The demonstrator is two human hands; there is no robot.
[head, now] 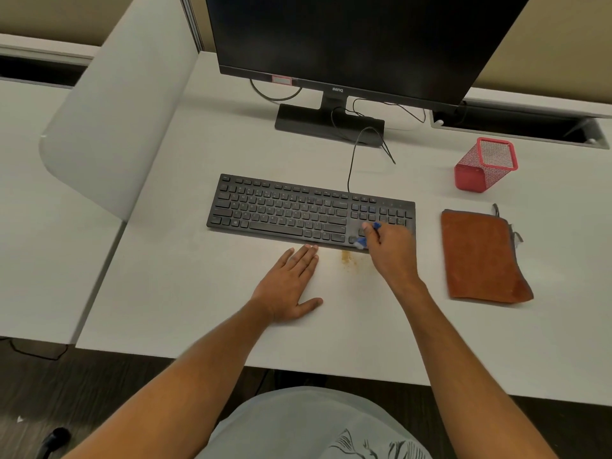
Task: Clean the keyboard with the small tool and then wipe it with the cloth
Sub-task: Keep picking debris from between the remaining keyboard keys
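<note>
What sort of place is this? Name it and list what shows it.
Most likely an office workstation. A white desk carries a monitor on its stand and a wired keyboard, a rounded divider panel separates it from the next desk, and a red mesh pen holder stands at the right.

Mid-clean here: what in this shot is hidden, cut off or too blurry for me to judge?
- Head view: the small tool is motion-blurred and partly inside the right hand; its tip shape is unclear.
- Keyboard lower right corner: covered by that hand.
- Monitor: top cut off by the frame edge.
- Red mesh cup: inside not readable.
- Brown cloth: underside hidden.
- Crumbs on the desk: too small to identify.
</note>
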